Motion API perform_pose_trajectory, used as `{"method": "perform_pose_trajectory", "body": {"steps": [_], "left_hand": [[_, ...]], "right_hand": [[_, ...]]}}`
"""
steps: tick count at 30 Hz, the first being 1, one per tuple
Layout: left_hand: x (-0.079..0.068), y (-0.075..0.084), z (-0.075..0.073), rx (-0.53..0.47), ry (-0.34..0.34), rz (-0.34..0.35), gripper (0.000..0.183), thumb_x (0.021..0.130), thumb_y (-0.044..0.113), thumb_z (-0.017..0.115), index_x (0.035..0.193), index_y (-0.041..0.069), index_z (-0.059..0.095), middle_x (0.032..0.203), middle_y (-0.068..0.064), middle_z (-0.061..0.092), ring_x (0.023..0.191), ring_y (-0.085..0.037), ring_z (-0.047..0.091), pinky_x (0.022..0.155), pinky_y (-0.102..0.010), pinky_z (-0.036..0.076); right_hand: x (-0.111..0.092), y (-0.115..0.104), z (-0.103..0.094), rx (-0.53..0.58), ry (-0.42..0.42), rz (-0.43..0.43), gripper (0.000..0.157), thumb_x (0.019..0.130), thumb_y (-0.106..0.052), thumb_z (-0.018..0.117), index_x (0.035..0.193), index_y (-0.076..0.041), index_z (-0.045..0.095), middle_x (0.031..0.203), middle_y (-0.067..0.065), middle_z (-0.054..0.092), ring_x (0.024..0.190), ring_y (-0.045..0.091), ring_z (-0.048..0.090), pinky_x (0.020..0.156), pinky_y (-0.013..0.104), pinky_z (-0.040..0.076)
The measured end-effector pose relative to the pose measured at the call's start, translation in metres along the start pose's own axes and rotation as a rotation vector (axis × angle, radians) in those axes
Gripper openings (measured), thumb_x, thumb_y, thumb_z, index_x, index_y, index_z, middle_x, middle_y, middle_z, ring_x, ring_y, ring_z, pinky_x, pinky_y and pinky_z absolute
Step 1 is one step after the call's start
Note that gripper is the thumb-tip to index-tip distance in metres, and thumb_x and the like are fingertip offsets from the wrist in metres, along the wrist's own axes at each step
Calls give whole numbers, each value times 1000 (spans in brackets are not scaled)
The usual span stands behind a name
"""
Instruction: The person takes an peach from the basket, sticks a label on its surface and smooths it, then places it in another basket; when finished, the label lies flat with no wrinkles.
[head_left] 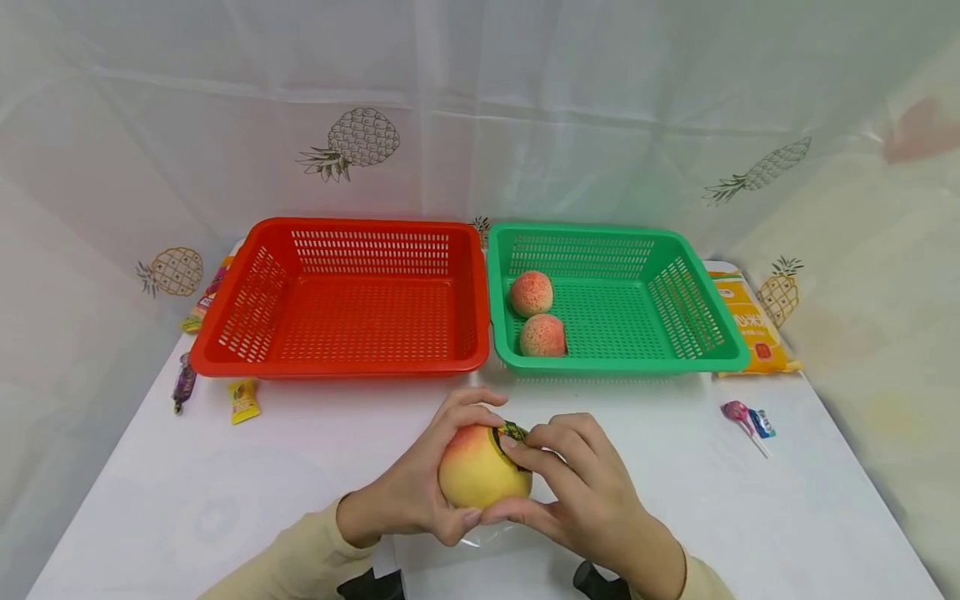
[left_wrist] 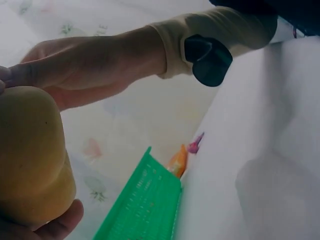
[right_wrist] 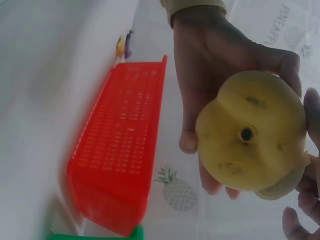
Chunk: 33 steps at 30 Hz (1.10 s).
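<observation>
A yellow peach (head_left: 480, 479) with a red blush sits between both hands above the front of the table. My left hand (head_left: 420, 475) grips it from the left, thumb below and fingers over the far side. From the right, my right hand (head_left: 581, 479) holds the peach, its thumb at the near side and curled fingers at a dark green patterned label (head_left: 514, 431) on top. The fingers partly hide that label. In the right wrist view the peach's underside (right_wrist: 255, 112) shows a small dark hole. Clear plastic (head_left: 483, 533) lies below the hands.
A red basket (head_left: 337, 369) stands at the back left. Beside it, a green basket (head_left: 622, 365) holds two speckled reddish peaches (head_left: 532, 293). Yellow (head_left: 243, 401) and purple (head_left: 183, 383) wrapped sweets lie left; a lollipop (head_left: 738, 412) and an orange packet (head_left: 753, 325) lie right.
</observation>
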<state>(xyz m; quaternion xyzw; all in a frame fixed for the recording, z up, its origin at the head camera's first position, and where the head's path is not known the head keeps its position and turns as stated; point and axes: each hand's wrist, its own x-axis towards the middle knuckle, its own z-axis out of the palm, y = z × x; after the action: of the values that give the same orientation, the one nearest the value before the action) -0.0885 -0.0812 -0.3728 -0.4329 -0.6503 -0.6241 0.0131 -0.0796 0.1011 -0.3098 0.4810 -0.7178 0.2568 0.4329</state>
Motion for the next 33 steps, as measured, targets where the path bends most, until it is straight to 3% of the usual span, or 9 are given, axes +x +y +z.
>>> {"method": "perform_pose_trajectory", "body": {"steps": [4,9,15,20,22,25,29,31,33], "left_hand": [[-2,-1,4,-32,4,45,61,69,26,62,119,3,34,133,-17,24,111,-25,41,74,-28,49],[1,7,6,-60,29,94,60,72,30,60,117,1,33,131,-20,26,113,-29,39,76,-30,47],[2,11,7,-62,63,71,59,70,29,59,116,-1,34,130,-18,28,115,-30,35,80,-31,46],[1,6,9,-10,107,60,59,71,29,60,116,0,36,127,-17,30,116,-29,32,83,-32,44],[3,4,8,38,137,105,60,70,30,62,116,1,35,124,-20,30,114,-30,32,84,-33,43],[7,1,5,205,185,221,61,67,31,64,114,4,35,119,-23,28,112,-32,34,85,-34,43],[13,-1,-1,470,212,373,56,66,32,63,110,7,38,116,-25,27,109,-33,38,84,-35,44],[15,-1,-1,556,198,416,52,67,31,62,108,8,39,115,-25,27,107,-33,41,83,-35,45],[16,-2,0,624,183,449,49,67,31,60,107,10,40,113,-25,28,104,-34,42,82,-36,45]], "right_hand": [[2,-2,4,55,129,-23,50,62,-46,72,73,3,66,67,7,54,64,20,44,59,21,40],[10,-4,9,40,261,-84,47,66,-46,68,64,1,61,60,5,49,59,17,39,53,20,35],[19,-3,11,-56,330,-196,43,74,-40,65,57,-1,58,56,3,47,55,14,36,48,17,30],[1,3,14,-91,354,-220,38,67,-37,72,57,-4,59,56,2,48,55,14,38,50,18,31],[-8,5,15,-60,367,-130,36,64,-35,75,58,-4,57,59,4,47,56,15,39,51,20,31],[-16,6,13,122,279,188,32,73,-27,72,70,0,56,72,9,49,66,19,44,59,24,36],[-14,2,5,470,-66,778,25,91,-24,49,111,-8,48,104,5,50,91,17,51,72,26,45],[-12,-1,2,577,-247,955,30,94,-25,42,123,-19,39,116,-1,48,98,15,52,75,28,48],[-10,-2,2,611,-371,1023,31,95,-23,39,126,-26,36,118,-4,48,98,13,53,74,29,48]]}}
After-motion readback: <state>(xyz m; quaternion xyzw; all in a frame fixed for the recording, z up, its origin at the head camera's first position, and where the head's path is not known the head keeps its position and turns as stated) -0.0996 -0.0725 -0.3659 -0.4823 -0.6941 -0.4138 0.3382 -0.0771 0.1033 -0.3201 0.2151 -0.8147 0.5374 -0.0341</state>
